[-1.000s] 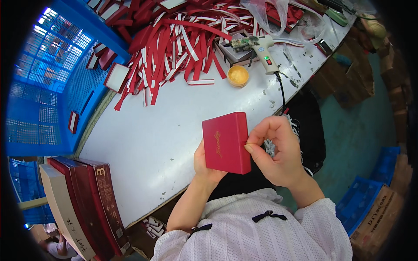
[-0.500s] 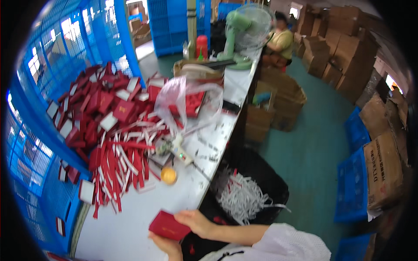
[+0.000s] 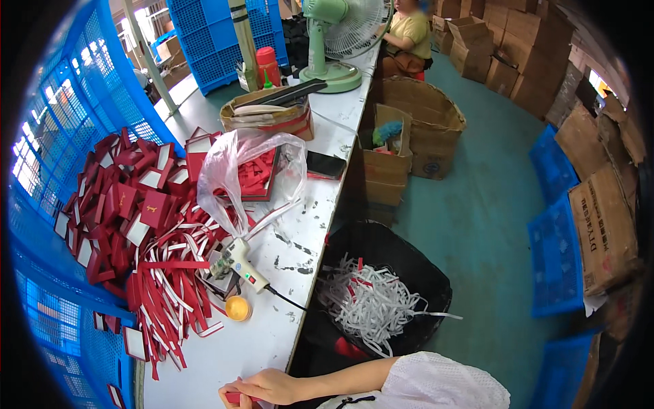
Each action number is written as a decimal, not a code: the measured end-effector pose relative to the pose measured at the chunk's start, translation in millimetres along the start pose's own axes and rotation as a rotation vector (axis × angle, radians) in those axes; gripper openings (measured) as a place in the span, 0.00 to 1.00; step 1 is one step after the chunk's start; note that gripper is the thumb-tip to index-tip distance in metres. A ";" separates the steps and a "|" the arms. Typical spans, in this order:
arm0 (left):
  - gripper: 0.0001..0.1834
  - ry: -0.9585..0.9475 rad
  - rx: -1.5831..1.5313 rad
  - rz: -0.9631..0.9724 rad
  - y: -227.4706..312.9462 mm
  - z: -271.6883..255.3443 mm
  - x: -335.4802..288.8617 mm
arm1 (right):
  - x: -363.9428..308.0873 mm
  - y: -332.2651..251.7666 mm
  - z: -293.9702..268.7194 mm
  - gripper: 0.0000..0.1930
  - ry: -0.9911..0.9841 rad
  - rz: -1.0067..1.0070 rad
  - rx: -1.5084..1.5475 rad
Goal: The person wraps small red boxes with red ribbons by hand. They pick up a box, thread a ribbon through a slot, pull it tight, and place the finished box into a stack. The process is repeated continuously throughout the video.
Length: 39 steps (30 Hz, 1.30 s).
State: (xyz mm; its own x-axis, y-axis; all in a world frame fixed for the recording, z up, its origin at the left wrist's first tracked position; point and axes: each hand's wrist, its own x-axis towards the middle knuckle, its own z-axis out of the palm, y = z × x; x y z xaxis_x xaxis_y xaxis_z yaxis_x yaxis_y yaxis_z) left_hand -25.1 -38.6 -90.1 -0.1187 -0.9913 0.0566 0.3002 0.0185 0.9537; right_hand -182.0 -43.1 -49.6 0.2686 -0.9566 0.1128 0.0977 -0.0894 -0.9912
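Hold the red box (image 3: 241,398) lightly in the clamped fingers of the right hand (image 3: 272,386) above the bench (image 3: 262,334), avoiding dents; cannot tell the left hand's grip.

Red shone on the held box (image 3: 236,397), red and white mingled in the ribbons (image 3: 174,300) by the white tabletop's (image 3: 197,371) left edge, and pale green, the fan (image 3: 318,48)!

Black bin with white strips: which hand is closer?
Right. The right hand is lower left of the black bin; the left hand, partly seen at bottom, is farther left.
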 end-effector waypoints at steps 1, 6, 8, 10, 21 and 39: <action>0.21 0.006 -0.002 -0.034 1.6 3.2 0.4 | -0.8 5.3 0.4 0.19 0.017 -0.005 0.031; 0.16 0.032 0.135 -0.032 7.6 14.1 3.2 | -4.7 1.9 -4.5 0.14 0.091 -0.083 0.068; 0.18 -0.057 0.214 0.103 8.3 13.9 3.8 | -2.2 4.6 1.8 0.11 0.119 -0.163 0.068; 0.23 0.049 0.239 0.091 14.1 8.1 -6.1 | 1.2 2.6 9.1 0.10 0.082 -0.230 -0.038; 0.04 -0.020 0.412 0.015 127.5 -62.7 -114.2 | -5.3 9.5 68.8 0.09 -0.024 -0.438 -0.105; 0.17 0.554 0.400 -0.025 334.3 -250.4 -95.7 | -0.6 46.6 51.7 0.02 -0.043 -0.397 -0.498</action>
State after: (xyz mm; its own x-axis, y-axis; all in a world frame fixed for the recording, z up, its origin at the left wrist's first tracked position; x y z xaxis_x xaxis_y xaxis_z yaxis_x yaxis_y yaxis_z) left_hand 323.6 29.8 149.3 0.4126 -0.9106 -0.0250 -0.0823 -0.0646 0.9945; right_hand -128.1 -32.4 -92.2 0.3431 -0.8129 0.4706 -0.2563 -0.5630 -0.7857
